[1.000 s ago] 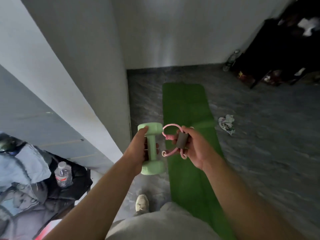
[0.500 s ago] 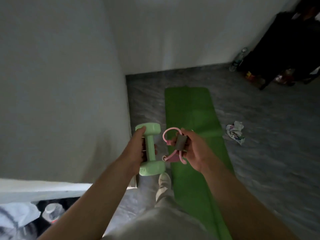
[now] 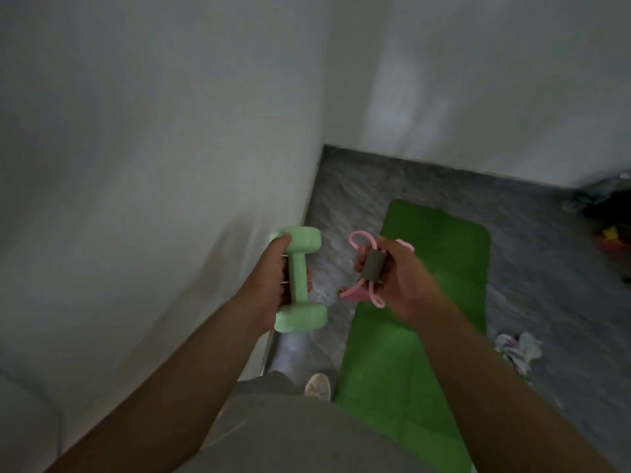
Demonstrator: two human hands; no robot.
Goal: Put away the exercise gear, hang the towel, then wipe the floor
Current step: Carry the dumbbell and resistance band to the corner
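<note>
Beside the white wall (image 3: 153, 165), the green mat (image 3: 426, 302) lay unrolled on the grey floor (image 3: 546, 268), with a crumpled towel (image 3: 519, 349) just off its right edge. The left hand (image 3: 269, 281) gripped the mint dumbbell (image 3: 299, 278) by its bar. The right hand (image 3: 406, 285) pinched the pink resistance band (image 3: 374, 266) at its grey sleeve. Both were probably best carried level to storage, with the band's loops gathered. No storage place showed, and the far right corner was dark and blurred.
</note>
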